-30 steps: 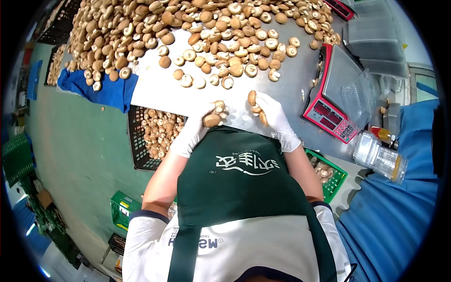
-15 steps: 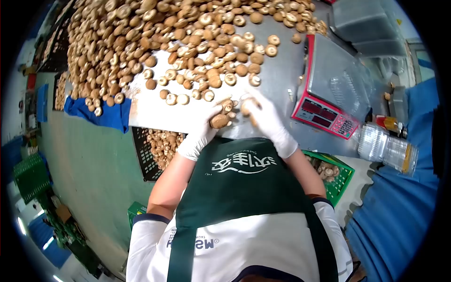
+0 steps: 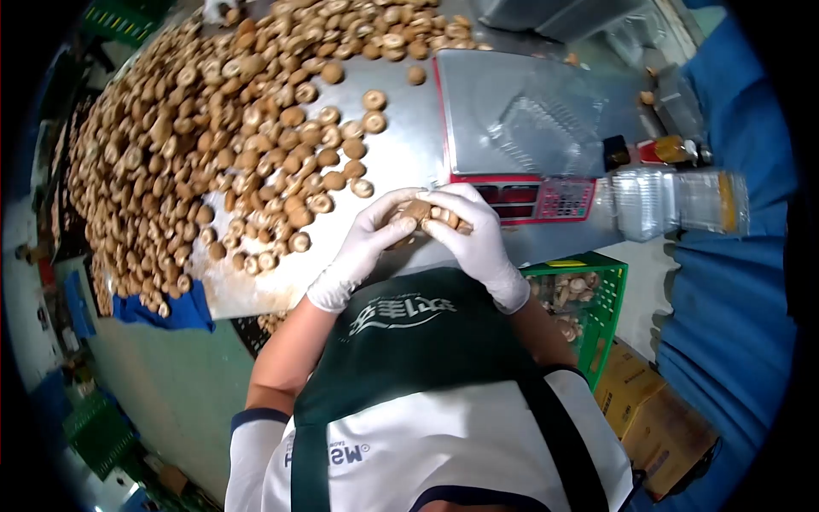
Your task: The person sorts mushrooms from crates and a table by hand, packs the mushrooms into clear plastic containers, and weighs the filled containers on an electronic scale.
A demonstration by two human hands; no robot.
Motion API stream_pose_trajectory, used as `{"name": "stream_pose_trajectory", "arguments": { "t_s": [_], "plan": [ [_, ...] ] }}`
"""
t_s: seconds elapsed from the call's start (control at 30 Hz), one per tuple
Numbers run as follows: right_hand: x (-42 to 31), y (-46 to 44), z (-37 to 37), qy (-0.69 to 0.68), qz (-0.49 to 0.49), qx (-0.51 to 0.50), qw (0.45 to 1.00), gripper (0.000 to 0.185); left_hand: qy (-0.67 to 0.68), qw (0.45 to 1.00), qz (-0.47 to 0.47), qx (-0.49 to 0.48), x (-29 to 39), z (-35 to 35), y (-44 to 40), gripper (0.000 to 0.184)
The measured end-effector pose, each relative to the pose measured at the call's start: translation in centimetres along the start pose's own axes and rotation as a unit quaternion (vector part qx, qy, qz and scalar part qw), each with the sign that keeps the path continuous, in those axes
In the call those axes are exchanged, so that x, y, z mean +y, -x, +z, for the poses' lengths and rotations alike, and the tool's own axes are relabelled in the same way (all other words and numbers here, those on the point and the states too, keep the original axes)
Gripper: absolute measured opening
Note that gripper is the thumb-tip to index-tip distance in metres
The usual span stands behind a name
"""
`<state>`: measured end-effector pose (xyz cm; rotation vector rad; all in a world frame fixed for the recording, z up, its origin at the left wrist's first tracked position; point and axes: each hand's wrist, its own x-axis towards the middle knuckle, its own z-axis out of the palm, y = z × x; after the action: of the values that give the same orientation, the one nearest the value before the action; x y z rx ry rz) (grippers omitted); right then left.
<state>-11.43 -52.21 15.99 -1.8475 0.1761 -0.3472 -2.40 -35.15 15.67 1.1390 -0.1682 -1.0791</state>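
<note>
In front of the dark green apron, my two white-gloved hands are close together, cupped around several brown mushrooms [image 3: 416,210]. The fingers of my left hand [image 3: 368,241] curl about the mushrooms on the left side. My right hand [image 3: 473,232] closes over more of them, with pale stems and cut edges showing between the fingers. How many lie inside the hands is partly hidden. Just beyond my right hand stands a red weighing scale [image 3: 512,200] with a clear plastic tray [image 3: 546,128] on its platform. To the left spreads a large mushroom pile [image 3: 205,111] on the metal table [image 3: 409,119].
A green crate [image 3: 610,311] holding mushrooms stands below the table's right side. Stacked clear plastic boxes [image 3: 644,205] sit at the right edge near a blue curtain [image 3: 725,324]. A blue cloth [image 3: 166,309] hangs at the table's left corner. Another gloved hand [image 3: 223,8] shows at the top.
My hands were apart, each holding mushrooms; now they have come together around them. The view has turned, so the scale appears nearer and the pile farther left.
</note>
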Motion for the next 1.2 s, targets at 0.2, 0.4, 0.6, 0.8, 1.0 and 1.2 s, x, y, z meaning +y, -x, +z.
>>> {"name": "stream_pose_trajectory", "arguments": {
  "t_s": [0.2,0.4,0.6,0.8,1.0,1.2],
  "plan": [
    [-2.4,-2.1,-8.9,0.13,-0.02,0.114,0.985,0.035,-0.072,0.986,0.081,-0.125,5.2,8.6,-7.2,0.043],
    [0.2,-5.2,-15.0,0.222,0.054,0.196,0.954,0.036,-0.264,0.89,0.371,-0.015,3.7,14.4,-17.0,0.043],
    [3.3,-5.8,-15.4,0.214,0.11,0.143,0.96,0.038,-0.485,0.746,0.453,0.053,2.3,12.5,-17.5,0.039],
    [-1.3,-8.8,-10.1,0.093,0.094,0.241,0.961,0.038,-0.436,0.799,0.403,0.091,1.8,2.4,-10.5,0.034],
    [-1.0,-9.8,-12.9,0.149,0.042,0.253,0.955,0.03,-0.401,0.866,0.174,0.243,-3.6,-5.8,1.2,0.028],
    [-1.9,-7.6,-16.9,0.277,0.061,0.178,0.942,0.022,-0.279,0.909,0.069,0.301,-7.3,-5.5,4.7,0.027]
  ]
}}
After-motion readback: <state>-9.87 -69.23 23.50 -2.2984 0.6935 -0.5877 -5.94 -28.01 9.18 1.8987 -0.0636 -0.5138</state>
